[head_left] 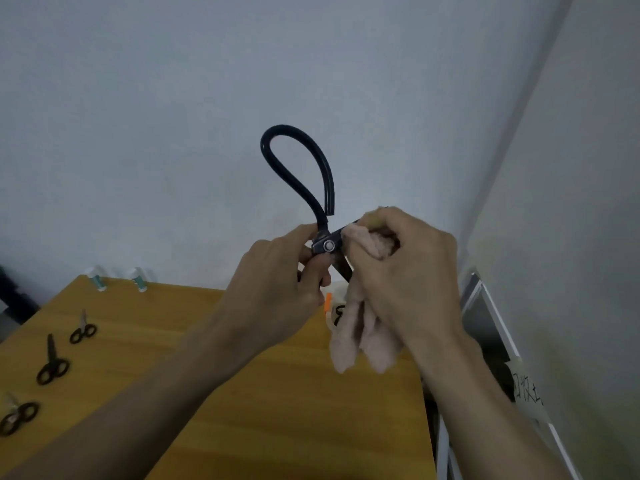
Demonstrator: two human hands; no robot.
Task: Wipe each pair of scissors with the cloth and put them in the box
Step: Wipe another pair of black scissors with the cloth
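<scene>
Big scissors (313, 202) held up in mid-air above the table (214, 393), in front of the wall: black, w/ large looped handle (294, 161) pointing up, silver pivot bolt (328, 245) at the hands, blades going down-right, mostly hidden. Left hand (277, 285) pinches the scissors just below the pivot, fingers curled round the metal. Right hand (405, 275) fingers curled, gripping a pinkish cloth (360, 334) bunched against the blade next to the pivot; rest of cloth hangs down under the hand. Yellow-wood table below. On its left side 3 more small black-handled scissors lying flat, apart from each other: one far (83, 329), one mid (52, 363), one near the left edge (17, 414). At the table's back edge 2 small white-green tube-like items (97, 278), (138, 278), can't tell what. Behind the hands, a bit of orange (328, 301) and a dark loop (339, 315) peek out, possibly the box w/ scissors inside, too hidden to say. Right of table: white frame/rack (485, 306) w/ label text, unreadable.
</scene>
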